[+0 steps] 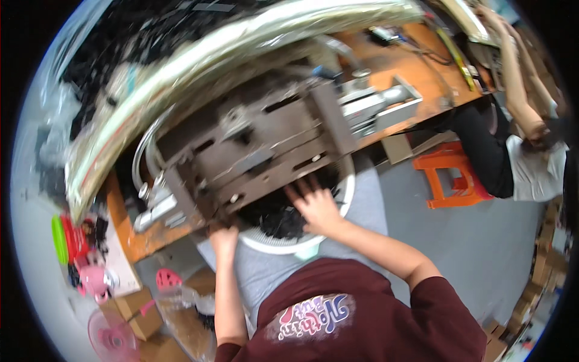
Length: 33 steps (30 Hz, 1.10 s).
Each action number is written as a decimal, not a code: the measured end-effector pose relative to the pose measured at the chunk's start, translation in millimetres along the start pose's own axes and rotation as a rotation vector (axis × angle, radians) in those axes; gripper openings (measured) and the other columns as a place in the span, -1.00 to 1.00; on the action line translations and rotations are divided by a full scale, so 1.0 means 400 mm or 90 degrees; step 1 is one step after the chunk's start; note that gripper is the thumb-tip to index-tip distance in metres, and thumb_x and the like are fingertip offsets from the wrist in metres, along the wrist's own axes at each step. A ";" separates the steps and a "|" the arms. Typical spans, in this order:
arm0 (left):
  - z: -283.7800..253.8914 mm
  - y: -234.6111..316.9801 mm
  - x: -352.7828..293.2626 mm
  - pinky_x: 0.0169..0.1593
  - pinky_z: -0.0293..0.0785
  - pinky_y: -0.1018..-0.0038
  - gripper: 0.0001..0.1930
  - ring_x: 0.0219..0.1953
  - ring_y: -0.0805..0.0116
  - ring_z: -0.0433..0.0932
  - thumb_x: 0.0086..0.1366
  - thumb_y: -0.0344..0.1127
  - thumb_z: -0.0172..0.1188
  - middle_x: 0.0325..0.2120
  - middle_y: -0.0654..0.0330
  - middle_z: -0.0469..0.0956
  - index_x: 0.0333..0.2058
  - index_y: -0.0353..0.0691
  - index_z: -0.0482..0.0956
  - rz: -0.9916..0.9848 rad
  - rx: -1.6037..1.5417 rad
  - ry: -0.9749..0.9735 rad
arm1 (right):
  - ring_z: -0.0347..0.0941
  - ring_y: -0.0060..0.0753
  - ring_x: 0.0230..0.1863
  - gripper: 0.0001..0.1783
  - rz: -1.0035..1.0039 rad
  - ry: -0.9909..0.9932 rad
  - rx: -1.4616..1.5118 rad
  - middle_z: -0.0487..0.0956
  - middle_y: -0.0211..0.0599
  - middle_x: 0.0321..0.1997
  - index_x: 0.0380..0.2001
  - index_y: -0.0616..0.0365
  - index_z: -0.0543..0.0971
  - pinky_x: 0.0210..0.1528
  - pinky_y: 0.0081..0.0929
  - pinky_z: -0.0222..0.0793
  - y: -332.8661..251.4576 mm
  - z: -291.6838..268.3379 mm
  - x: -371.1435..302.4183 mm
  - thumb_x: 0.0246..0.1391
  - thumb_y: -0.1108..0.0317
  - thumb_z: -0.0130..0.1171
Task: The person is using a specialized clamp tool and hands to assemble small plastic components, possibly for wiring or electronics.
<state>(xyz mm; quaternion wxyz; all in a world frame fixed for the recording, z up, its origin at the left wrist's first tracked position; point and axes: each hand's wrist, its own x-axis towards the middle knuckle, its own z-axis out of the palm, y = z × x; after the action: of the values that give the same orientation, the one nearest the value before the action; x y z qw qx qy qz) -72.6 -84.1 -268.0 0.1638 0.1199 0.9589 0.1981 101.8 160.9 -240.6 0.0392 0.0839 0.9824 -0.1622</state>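
Observation:
A white round basket [265,245] rests on my lap, with black strip-like pieces [274,218] inside it. My right hand [318,208] reaches over the basket's right side, its fingers spread among or just above the black pieces, near the front edge of a brown metal machine [253,163]. At the machine's lower left corner is my left hand [224,236]. Its fingers are dark and blurred against the metal, so what they touch is unclear. The machine has slots, a central bracket and grey cylinders [161,212] at its sides.
The machine stands on a wooden table [434,72]. Behind it lies a long plastic-wrapped bundle [181,66], with a heap of black pieces [114,54] beyond. To the right, a person [518,139] sits on an orange stool [446,178]. Cardboard boxes [136,311] and a pink fan [113,336] are lower left.

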 end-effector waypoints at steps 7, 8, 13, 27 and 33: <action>0.034 -0.049 0.018 0.12 0.41 0.16 -0.34 0.01 -0.16 0.51 0.17 -0.22 0.23 0.01 -0.27 0.49 0.20 -0.41 0.31 0.188 0.102 0.067 | 0.08 0.35 0.39 0.35 -0.068 0.051 0.018 0.10 0.13 0.44 0.43 -0.12 0.09 0.01 0.21 0.42 0.009 0.004 0.027 -0.53 0.02 0.56; 0.044 -0.064 0.031 0.13 0.40 0.17 -0.36 0.03 -0.16 0.50 0.15 -0.24 0.23 0.04 -0.25 0.48 0.19 -0.38 0.33 0.186 0.103 0.093 | 0.08 0.34 0.39 0.34 -0.071 0.041 0.022 0.10 0.12 0.44 0.42 -0.12 0.10 0.02 0.24 0.42 0.004 -0.003 0.039 -0.53 0.02 0.56; 0.003 0.007 0.027 0.20 0.35 0.19 -0.29 0.14 -0.19 0.43 0.11 -0.36 0.22 0.09 -0.28 0.43 0.25 -0.36 0.22 0.148 0.013 -0.030 | 0.07 0.39 0.39 0.30 -0.051 0.076 0.069 0.10 0.11 0.44 0.41 -0.14 0.14 0.02 0.34 0.42 0.016 0.007 0.048 -0.55 0.15 0.52; 0.109 -0.154 0.024 0.19 0.35 0.21 -0.15 0.13 -0.20 0.44 0.02 -0.56 0.13 0.05 -0.40 0.42 0.30 -0.60 -0.03 0.135 -0.050 0.132 | -0.01 0.29 0.45 0.35 -0.092 0.074 0.111 0.06 0.03 0.47 0.43 -0.20 0.07 0.05 0.22 0.41 0.023 0.004 0.036 -0.57 0.20 0.54; 0.002 0.043 -0.037 0.23 0.31 0.18 -0.05 0.20 -0.18 0.37 -0.03 -0.43 0.32 0.15 -0.36 0.35 0.34 -0.38 0.05 -0.116 -0.102 -0.031 | -0.02 0.28 0.45 0.42 -0.082 0.046 0.111 0.06 0.00 0.47 0.45 -0.23 0.00 0.10 0.24 0.37 0.059 0.011 0.018 -0.59 0.20 0.57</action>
<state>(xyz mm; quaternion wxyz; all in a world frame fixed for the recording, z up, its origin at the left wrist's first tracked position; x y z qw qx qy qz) -55.8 -72.8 -257.8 0.2136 0.0236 0.9427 0.2552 99.1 182.4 -252.7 -0.0139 0.0292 0.9687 -0.2459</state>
